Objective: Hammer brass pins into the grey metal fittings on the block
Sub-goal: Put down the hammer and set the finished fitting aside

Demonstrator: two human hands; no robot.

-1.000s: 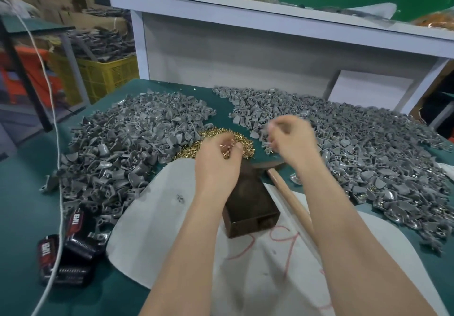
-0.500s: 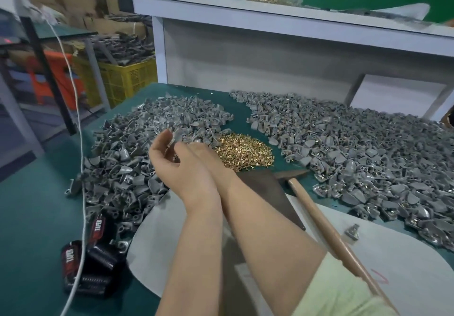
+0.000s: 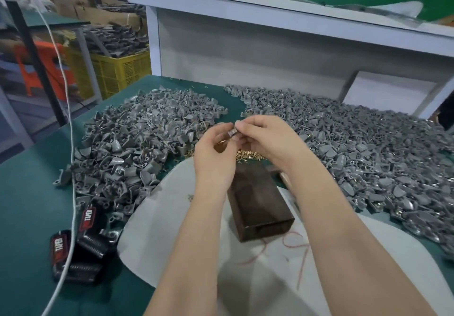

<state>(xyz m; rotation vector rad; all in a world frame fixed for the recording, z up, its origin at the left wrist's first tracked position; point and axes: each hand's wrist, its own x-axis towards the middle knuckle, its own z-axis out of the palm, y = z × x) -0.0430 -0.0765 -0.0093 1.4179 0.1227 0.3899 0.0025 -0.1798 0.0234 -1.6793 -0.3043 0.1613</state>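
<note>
Your block (image 3: 260,205) sits nearest you on the white sheet (image 3: 172,217). Over its far end both hands are up: your right hand (image 3: 265,138) pinches a grey fitting (image 3: 232,132) between thumb and fingertips, and your left hand (image 3: 213,153) curls in with its fingertips on the same piece. Can't tell if a pin's in it yet. I'd start the pin dead straight, then lay the fitting flat on the block before any hammering. The brass pins (image 3: 248,154) lie just behind, with the fitting heaps (image 3: 137,148) either side further back.
</note>
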